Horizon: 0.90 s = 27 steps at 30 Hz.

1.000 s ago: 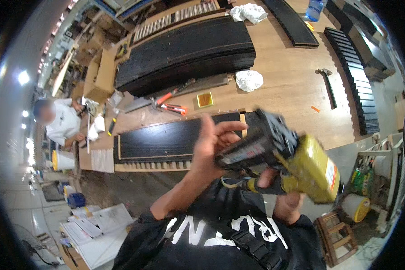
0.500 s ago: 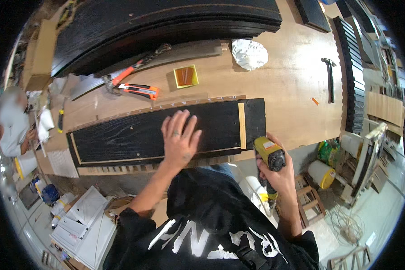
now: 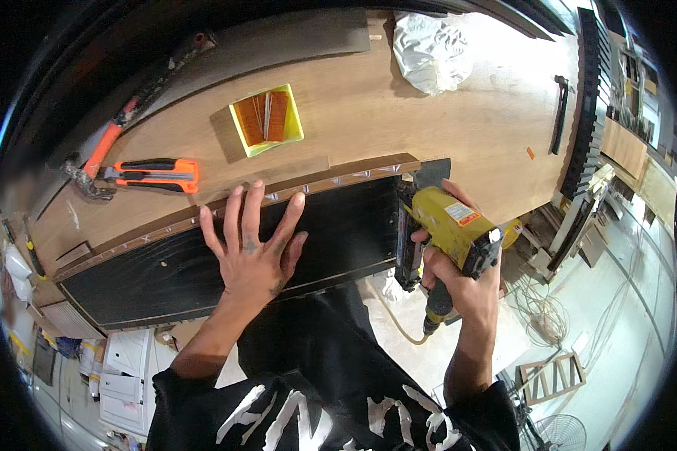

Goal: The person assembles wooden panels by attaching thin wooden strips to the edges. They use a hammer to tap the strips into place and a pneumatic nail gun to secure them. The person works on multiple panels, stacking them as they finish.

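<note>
A long black wooden panel lies in front of me, with a brown wood strip along its far edge that bears small white marks. My left hand is spread over the panel, its fingertips reaching the strip. At the panel's right end, my right hand is wrapped round the handle of a yellow and black nail gun. The gun's nose is by the strip's right end; whether it touches cannot be made out. A pale air hose runs from the handle's bottom.
Beyond the panel on the wooden table lie an orange utility knife, a red-handled hammer and a yellow box of brown nail or staple strips. A crumpled white bag and another hammer lie farther right.
My right hand has brought the nail gun from below the panel's right end up to the strip's end. My left hand has moved from mid-panel to the strip. The view has come closer.
</note>
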{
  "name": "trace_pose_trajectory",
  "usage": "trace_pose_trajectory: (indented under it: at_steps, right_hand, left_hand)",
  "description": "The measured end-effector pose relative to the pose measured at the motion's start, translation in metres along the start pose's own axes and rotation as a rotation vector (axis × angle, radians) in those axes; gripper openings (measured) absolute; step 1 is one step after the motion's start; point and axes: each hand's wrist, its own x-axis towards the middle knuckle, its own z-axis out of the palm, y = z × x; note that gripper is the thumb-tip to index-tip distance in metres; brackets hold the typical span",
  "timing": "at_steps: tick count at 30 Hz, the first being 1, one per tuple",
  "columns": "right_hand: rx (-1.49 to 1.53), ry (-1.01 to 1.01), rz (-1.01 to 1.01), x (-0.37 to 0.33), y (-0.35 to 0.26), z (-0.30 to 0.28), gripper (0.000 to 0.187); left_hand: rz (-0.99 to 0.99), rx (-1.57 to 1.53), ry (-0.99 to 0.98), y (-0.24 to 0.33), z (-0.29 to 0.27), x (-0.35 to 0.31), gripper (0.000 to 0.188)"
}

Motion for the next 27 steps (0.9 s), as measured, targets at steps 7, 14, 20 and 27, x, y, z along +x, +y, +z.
trace_pose_trajectory:
  at_steps: [7,14,20,27]
  right_hand:
    - [-0.086,0.029,0.005,0.004,-0.005,0.0,0.079]
    - [-0.069,0.019,0.024,0.002,-0.005,0.001,0.08]
    - [-0.125,-0.004,-0.008,0.001,-0.006,0.002,0.077]
    - [-0.12,-0.035,0.122,0.0,-0.024,0.008,0.078]
  left_hand:
    - [-0.007,-0.027,0.01,0.001,-0.002,0.003,0.063]
    - [-0.012,-0.036,-0.005,0.002,-0.004,0.003,0.064]
    - [0.025,0.047,-0.017,-0.002,0.001,0.0,0.066]
    - [0.021,0.046,-0.03,-0.002,0.0,0.0,0.065]
